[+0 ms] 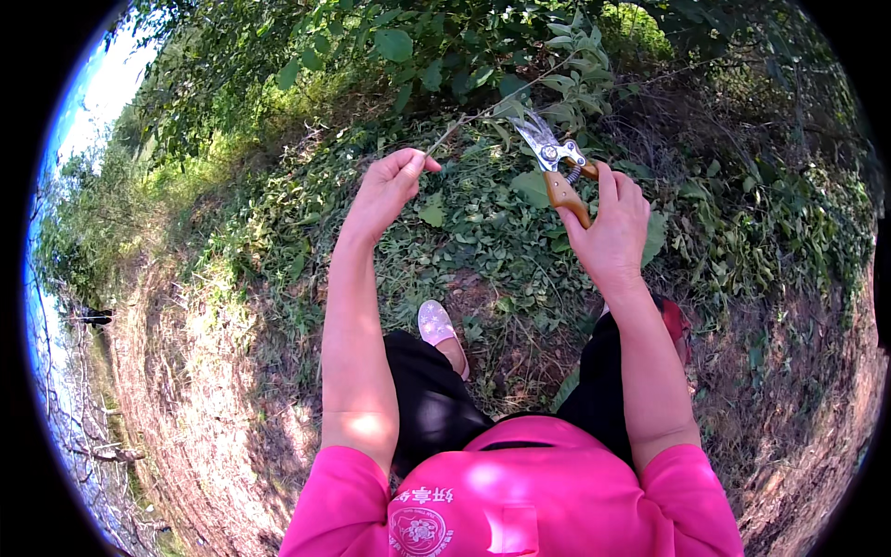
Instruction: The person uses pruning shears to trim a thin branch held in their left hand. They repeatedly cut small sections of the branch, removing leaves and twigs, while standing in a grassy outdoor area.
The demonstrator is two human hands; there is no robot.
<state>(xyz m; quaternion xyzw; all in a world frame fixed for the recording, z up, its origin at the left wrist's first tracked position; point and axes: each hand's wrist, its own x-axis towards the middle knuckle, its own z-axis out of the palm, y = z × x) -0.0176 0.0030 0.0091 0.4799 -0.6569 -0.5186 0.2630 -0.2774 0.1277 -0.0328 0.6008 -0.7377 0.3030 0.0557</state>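
My left hand (391,188) pinches the lower end of a thin leafy branch (480,115) between thumb and fingers. The branch slants up to the right, with pale green leaves (581,73) clustered towards its far end. In my right hand (612,230) is a pair of pruning shears (557,163) with wooden handles, a coil spring and metal blades. The blades point up and left, close to the branch's middle. Whether they touch the stem I cannot tell. My fingers cover part of one handle.
Cut leaves and stems (480,209) cover the ground before my feet. Dense green bushes (418,56) rise ahead. A red and black object (672,320) shows beside my right leg, partly hidden by my forearm. Dry grass (202,390) lies to the left, with bare branches (97,445) farther out.
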